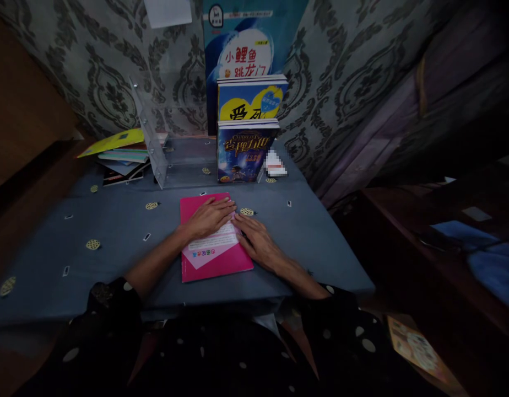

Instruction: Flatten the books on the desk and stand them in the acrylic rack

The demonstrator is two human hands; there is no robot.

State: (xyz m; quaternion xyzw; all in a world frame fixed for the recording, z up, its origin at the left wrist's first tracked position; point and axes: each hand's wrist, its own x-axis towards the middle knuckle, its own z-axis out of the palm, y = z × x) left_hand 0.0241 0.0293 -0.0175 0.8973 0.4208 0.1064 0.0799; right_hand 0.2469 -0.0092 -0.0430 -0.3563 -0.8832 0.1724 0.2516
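Observation:
A pink book (pixel 215 267) with a pale text panel lies closed on the table, its printing upside down to me. My left hand (pixel 209 218) rests flat across its upper part, fingers stretched out to the right. Along the book's right edge lies my right hand (pixel 258 241), fingers extended toward the left fingertips and palm partly over the cover. Neither hand grips anything. Behind the book, a dark blue book (pixel 242 155) stands upright in a clear acrylic holder (pixel 153 149), with a blue and yellow book (pixel 252 102) and a tall teal book (pixel 254 33) behind it.
Several books and a yellow booklet (pixel 118 141) are piled at the back left of the table (pixel 126 231), which has a patterned grey-blue cloth. A patterned curtain (pixel 341 94) hangs behind. To the right stands a dark wooden surface with a blue item (pixel 477 259).

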